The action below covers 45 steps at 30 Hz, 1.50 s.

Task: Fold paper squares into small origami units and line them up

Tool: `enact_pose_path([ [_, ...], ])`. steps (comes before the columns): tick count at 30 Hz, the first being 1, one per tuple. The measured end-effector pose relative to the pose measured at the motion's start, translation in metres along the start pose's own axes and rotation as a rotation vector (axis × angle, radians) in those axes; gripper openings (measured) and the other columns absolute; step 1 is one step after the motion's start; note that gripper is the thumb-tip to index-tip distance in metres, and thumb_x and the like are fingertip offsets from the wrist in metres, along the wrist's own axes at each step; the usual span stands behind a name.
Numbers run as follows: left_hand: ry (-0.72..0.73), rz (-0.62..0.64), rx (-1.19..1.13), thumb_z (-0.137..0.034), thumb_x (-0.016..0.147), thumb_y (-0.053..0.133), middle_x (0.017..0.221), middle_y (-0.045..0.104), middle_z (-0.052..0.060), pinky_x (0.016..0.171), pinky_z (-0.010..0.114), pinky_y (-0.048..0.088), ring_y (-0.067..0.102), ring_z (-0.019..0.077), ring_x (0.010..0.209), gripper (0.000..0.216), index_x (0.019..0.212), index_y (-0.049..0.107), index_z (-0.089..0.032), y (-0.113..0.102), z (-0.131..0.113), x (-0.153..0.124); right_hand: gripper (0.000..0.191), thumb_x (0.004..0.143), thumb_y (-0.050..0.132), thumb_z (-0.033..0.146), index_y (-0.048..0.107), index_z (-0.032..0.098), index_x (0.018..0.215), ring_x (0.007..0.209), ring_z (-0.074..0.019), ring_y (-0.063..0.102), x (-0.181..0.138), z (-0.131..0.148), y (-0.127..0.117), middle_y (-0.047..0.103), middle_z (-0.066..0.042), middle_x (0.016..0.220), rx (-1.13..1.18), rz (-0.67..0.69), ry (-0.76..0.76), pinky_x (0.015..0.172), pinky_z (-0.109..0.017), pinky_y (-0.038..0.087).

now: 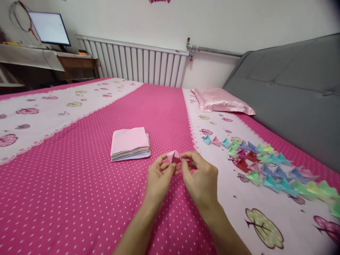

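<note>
A small pink folded paper boat (173,157) is held between my two hands, above the bed. My left hand (161,174) pinches it from the left, with the thumb on its near face. From the right, my right hand (198,173) grips its edge between thumb and fingertips. The fingers partly cover the boat's lower part. To the left lies a stack of coloured paper squares (130,141), with a pale pink sheet on top. Rows of finished paper boats (272,183) in blue, green, red, pink and yellow stand on the right.
A pink dotted bedspread (87,184) with white printed bands covers the bed. A shiny pink pillow (221,101) lies against the grey headboard (289,78). Behind are a white radiator (132,62) and a desk (75,63) with a monitor (50,28).
</note>
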<state>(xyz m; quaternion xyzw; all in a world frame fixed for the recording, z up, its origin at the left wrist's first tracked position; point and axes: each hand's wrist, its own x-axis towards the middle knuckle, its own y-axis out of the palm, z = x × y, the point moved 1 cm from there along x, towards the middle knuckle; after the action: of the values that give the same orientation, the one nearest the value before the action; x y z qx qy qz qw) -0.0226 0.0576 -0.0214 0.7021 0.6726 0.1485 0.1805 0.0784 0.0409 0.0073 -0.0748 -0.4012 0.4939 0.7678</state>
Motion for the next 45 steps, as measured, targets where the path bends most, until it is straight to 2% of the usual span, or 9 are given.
enact_pose_path([
  [7,-0.037,-0.014,0.005,-0.019,0.067,0.066,0.079,0.069,0.007,0.072,0.026,0.048,0.064,0.0160,0.071,0.026,0.092,0.062,-0.013,-0.003,-0.004,-0.001,0.018,0.077,0.050,0.013,0.064,0.020,0.086,0.070,-0.0148,0.062,-0.002,0.006,0.001,0.068,-0.002,0.082,0.032,0.043,-0.075,0.066,-0.027,0.050],
  [14,-0.016,-0.005,0.011,-0.016,0.065,0.066,0.071,0.068,0.004,0.066,0.024,0.048,0.062,0.0134,0.062,0.022,0.086,0.061,-0.012,-0.001,-0.005,-0.001,0.018,0.076,0.052,0.016,0.068,0.021,0.085,0.081,-0.0180,0.063,-0.003,0.003,0.003,0.068,-0.006,0.091,-0.013,-0.008,-0.115,0.074,-0.031,0.051],
  [17,-0.004,-0.001,0.014,-0.016,0.065,0.066,0.070,0.068,0.004,0.063,0.024,0.048,0.062,0.0130,0.060,0.020,0.084,0.062,-0.012,0.001,-0.006,-0.002,0.020,0.077,0.052,0.017,0.068,0.021,0.089,0.085,-0.0196,0.063,-0.003,0.001,0.003,0.067,-0.007,0.098,-0.062,-0.005,-0.109,0.075,-0.034,0.051],
  [21,0.001,0.027,0.044,-0.015,0.066,0.064,0.074,0.068,0.006,0.066,0.025,0.048,0.063,0.0152,0.066,0.022,0.088,0.064,-0.012,0.002,-0.007,-0.003,0.023,0.078,0.051,0.020,0.068,0.020,0.093,0.089,-0.0216,0.062,-0.002,-0.002,0.005,0.065,-0.009,0.104,-0.096,0.039,-0.078,0.075,-0.035,0.051],
  [29,0.092,0.020,0.140,-0.015,0.070,0.059,0.077,0.069,0.005,0.069,0.024,0.047,0.063,0.0157,0.070,0.019,0.087,0.068,-0.013,0.000,-0.004,-0.003,0.018,0.076,0.053,0.023,0.070,0.021,0.078,0.069,-0.0181,0.064,-0.004,0.000,0.006,0.065,-0.008,0.103,-0.151,0.019,-0.024,0.063,-0.032,0.052],
  [33,0.126,0.010,0.194,-0.022,0.075,0.056,0.077,0.068,0.005,0.063,0.022,0.046,0.062,0.0152,0.070,0.019,0.087,0.067,-0.013,-0.002,-0.004,-0.003,0.020,0.077,0.051,0.023,0.071,0.022,0.077,0.066,-0.0176,0.064,-0.007,0.005,0.008,0.064,-0.008,0.107,-0.167,0.055,-0.007,0.065,-0.034,0.051],
  [37,0.072,0.041,0.133,-0.023,0.072,0.060,0.073,0.068,0.005,0.060,0.021,0.046,0.062,0.0148,0.064,0.019,0.087,0.066,-0.013,-0.002,-0.006,-0.002,0.022,0.078,0.050,0.023,0.071,0.023,0.082,0.068,-0.0184,0.065,-0.007,0.006,0.007,0.063,-0.008,0.110,-0.131,0.092,0.007,0.065,-0.034,0.051],
  [42,-0.042,0.023,-0.013,-0.025,0.067,0.066,0.070,0.068,0.006,0.058,0.022,0.046,0.062,0.0147,0.060,0.021,0.083,0.066,-0.011,-0.006,-0.005,0.000,0.025,0.077,0.054,0.035,0.069,0.023,0.092,0.084,-0.0225,0.063,-0.003,0.006,0.003,0.063,-0.008,0.109,-0.007,0.192,0.005,0.070,-0.036,0.051],
  [45,-0.130,0.050,-0.024,-0.026,0.067,0.067,0.069,0.067,0.007,0.059,0.022,0.046,0.061,0.0133,0.058,0.019,0.077,0.066,-0.010,-0.009,-0.005,0.000,0.025,0.077,0.053,0.036,0.069,0.022,0.090,0.070,-0.0187,0.063,0.000,0.004,-0.002,0.067,-0.008,0.098,0.088,0.194,0.049,0.063,-0.032,0.051],
])
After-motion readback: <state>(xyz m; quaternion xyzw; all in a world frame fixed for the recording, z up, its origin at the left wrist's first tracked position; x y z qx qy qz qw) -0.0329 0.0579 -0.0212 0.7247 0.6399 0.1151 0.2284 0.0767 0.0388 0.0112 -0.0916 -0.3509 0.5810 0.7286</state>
